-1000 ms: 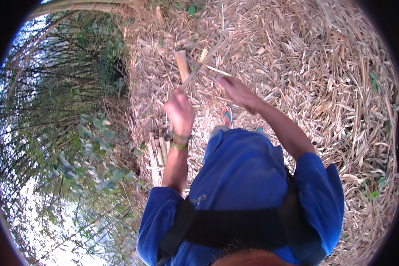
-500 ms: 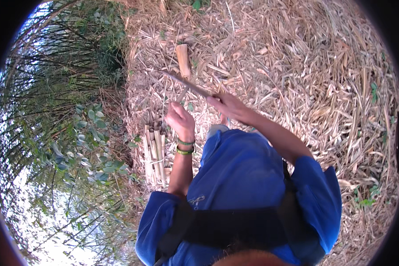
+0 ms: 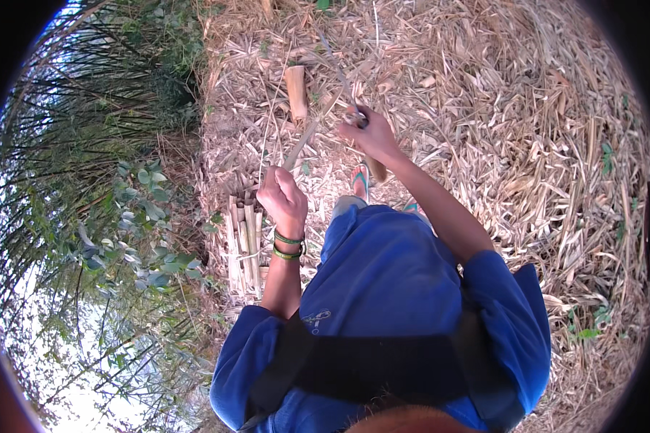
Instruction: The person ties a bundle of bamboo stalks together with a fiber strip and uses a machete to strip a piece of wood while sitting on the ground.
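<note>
My left hand (image 3: 282,196) is closed round the near end of a flat bamboo strip (image 3: 301,146), which slants up and away to the right. A long thin sliver (image 3: 273,108) also runs away from beside this hand; whether it is held too, I cannot tell. In my right hand (image 3: 370,133) is a long-bladed knife, like a machete (image 3: 337,70). Its thin blade points away from me, apart from the strip, and the wooden handle end (image 3: 375,169) sticks out below my fist.
A short thick bamboo piece (image 3: 295,92) lies on the litter ahead. Left of my left forearm is a tied bundle of bamboo sticks (image 3: 247,242). Dry husks and chips (image 3: 469,130) cover the ground. Green bushes (image 3: 148,191) line the left side. My sandalled foot (image 3: 360,180) shows below.
The knife has swung from lying across the strip to pointing away from me. My right hand has risen off the strip; my left hand has shifted slightly left with it.
</note>
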`<state>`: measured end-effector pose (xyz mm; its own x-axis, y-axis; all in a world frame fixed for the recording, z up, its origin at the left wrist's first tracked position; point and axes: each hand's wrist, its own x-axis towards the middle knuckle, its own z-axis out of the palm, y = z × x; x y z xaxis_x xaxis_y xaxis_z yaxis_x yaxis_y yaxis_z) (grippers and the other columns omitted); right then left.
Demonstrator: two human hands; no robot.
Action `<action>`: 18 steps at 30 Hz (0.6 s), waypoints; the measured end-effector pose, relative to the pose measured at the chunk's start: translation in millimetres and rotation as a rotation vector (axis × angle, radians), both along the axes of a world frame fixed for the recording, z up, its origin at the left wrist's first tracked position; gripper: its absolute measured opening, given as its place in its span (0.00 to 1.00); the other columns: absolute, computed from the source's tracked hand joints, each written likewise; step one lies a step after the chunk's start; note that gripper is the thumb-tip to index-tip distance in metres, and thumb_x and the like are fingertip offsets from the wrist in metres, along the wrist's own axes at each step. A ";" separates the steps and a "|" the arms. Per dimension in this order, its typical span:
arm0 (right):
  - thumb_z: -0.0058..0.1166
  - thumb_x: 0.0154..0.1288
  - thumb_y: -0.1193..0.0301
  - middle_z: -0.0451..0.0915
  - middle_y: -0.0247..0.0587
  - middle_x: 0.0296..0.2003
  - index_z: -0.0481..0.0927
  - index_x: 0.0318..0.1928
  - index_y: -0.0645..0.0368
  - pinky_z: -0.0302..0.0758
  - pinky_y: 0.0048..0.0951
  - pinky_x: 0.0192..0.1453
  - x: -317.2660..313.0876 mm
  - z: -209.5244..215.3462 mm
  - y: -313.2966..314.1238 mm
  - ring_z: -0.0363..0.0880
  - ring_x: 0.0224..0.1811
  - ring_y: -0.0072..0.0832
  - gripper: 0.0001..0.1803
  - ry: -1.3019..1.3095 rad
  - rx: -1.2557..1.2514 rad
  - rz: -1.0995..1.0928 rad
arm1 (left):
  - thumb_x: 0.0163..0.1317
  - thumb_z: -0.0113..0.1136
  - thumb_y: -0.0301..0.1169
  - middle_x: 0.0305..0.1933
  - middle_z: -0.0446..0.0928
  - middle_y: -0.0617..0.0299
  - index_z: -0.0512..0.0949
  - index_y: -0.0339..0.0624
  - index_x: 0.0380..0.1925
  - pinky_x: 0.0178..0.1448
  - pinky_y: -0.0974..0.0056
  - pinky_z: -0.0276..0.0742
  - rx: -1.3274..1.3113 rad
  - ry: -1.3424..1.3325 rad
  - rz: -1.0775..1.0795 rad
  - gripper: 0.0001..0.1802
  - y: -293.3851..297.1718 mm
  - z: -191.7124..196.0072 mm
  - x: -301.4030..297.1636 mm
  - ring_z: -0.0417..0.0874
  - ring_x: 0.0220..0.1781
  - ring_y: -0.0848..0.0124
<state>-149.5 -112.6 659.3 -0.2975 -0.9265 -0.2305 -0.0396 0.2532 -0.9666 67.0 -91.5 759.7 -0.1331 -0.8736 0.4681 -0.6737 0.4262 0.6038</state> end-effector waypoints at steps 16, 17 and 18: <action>0.67 0.55 0.68 0.89 0.36 0.38 0.72 0.63 0.61 0.75 0.22 0.37 37.9 -19.4 -40.4 0.78 0.27 0.17 0.34 -0.016 -0.198 0.150 | 0.77 0.43 0.39 0.15 0.61 0.47 0.68 0.34 0.21 0.24 0.51 0.55 -0.022 0.054 -0.012 0.25 11.4 -8.2 14.9 0.62 0.16 0.50; 0.67 0.56 0.68 0.89 0.37 0.38 0.72 0.63 0.61 0.75 0.22 0.37 36.9 -15.4 -38.4 0.78 0.28 0.17 0.34 0.049 -0.193 0.150 | 0.77 0.43 0.39 0.15 0.61 0.47 0.68 0.34 0.20 0.24 0.51 0.54 -0.034 0.052 -0.014 0.25 10.4 -6.9 14.5 0.62 0.16 0.50; 0.66 0.56 0.68 0.89 0.37 0.39 0.72 0.63 0.62 0.76 0.22 0.37 35.2 -11.3 -36.4 0.79 0.28 0.18 0.34 0.115 -0.189 0.149 | 0.77 0.43 0.39 0.15 0.61 0.48 0.68 0.34 0.20 0.25 0.52 0.54 -0.040 0.054 -0.001 0.26 9.9 -5.2 15.0 0.62 0.16 0.51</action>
<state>-114.3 -149.1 648.0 -0.1688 -0.9854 -0.0216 -0.1754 0.0516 -0.9831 81.9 -81.6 754.5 -0.1076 -0.8540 0.5091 -0.6401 0.4513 0.6218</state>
